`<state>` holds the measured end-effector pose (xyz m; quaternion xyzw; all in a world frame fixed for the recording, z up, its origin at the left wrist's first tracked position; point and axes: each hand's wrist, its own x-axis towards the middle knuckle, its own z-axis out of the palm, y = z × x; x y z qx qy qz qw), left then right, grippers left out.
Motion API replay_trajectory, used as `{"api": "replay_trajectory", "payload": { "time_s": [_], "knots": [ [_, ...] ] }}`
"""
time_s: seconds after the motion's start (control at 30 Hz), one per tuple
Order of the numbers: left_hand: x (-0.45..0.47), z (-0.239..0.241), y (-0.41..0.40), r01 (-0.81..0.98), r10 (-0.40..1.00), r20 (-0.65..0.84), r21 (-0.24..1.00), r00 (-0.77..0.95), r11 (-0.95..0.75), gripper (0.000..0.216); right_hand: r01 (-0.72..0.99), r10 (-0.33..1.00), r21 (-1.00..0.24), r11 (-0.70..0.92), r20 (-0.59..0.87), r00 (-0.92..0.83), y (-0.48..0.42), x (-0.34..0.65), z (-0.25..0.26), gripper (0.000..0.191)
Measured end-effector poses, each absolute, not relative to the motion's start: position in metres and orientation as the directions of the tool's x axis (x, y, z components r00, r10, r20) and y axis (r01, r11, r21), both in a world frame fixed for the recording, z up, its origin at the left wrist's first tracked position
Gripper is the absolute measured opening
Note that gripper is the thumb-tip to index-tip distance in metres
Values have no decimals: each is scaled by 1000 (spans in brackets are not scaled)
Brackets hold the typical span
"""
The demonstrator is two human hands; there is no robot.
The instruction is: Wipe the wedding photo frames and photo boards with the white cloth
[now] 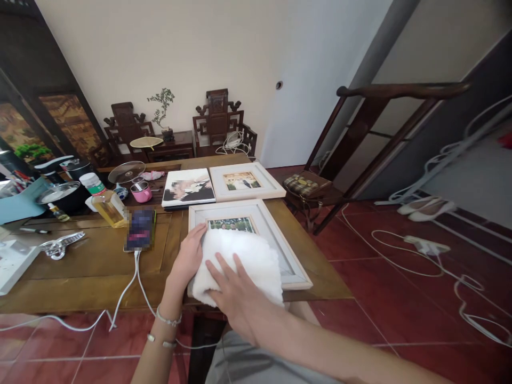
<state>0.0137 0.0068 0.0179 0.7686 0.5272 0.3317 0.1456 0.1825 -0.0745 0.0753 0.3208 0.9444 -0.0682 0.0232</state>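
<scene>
Cloth point(256, 256) partly covers frame point(285, 245) under right hand's point(238, 293) spread fingers — left hand's point(189, 257) unclear — bottle's point(109, 207) label point(96, 188) illegible.

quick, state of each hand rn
Left hand: at the left side of the picture frame; grip unclear.
Right hand: open, spread on the white cloth.

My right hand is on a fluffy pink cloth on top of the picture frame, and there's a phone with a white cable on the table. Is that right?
Almost! The fluffy cloth is white, not pink; the head view shows it. Your right hand is on it, over the picture frame, and the phone with a white cable is on the table.
</scene>
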Motion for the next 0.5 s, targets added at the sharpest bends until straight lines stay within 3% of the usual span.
{"api": "replay_trajectory", "payload": {
  "time_s": [0.13, 0.37, 0.5],
  "knots": [
    [13, 15, 6, 730, 905, 357, 550, 234, -405, 50, 638, 643, -113, 762, 6, -766, -82, 199, 65, 38],
    [11, 12, 7, 696, 890, 385, 568, 247, -439, 56, 768, 762, -73, 637, 211, -612, -84, 280, 52, 44],
    [11, 11, 7, 701, 880, 409, 554, 240, -449, 58, 793, 785, -98, 601, 255, -564, -88, 298, 50, 42]
  ]
}}
